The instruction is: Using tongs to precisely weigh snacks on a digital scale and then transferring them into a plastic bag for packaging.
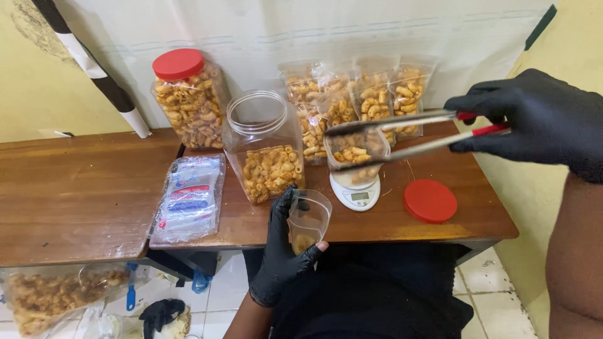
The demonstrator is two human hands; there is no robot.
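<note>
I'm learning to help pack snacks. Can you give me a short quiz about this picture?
1. True or false: the open jar has its red lid on.
2. What does the left hand hold? A) an open pouch B) a spoon C) a lid
3. Fill in: the right hand holds ___ over the scale.

Key:
1. False; a loose lid lies on the table.
2. A, the pouch.
3. Tongs.
</note>
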